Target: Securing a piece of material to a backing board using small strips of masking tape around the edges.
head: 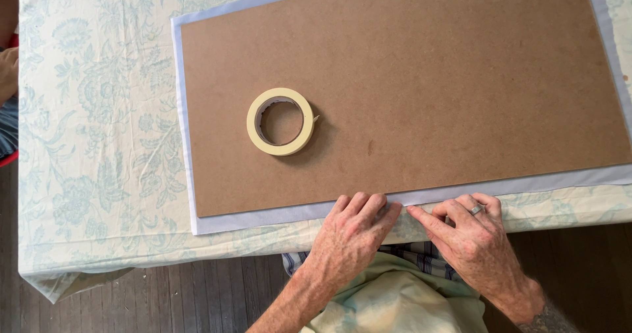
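Head view shows the left hand (349, 231) and the right hand (471, 231) side by side at the near edge of a brown board (421, 76); fingers pressed together, flat on the pale fabric strip (263, 218) under the board; a masking tape roll (280, 121) lies on the board, well apart from both hands.

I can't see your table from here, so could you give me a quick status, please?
Left hand and right hand pressing pale fabric edge beside brown board. Tape roll lies untouched on board.

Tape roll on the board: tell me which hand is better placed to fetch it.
Left, probably. The left hand rests at the board's near edge, closer to the tape roll up and leftward; the right hand lies farther away.
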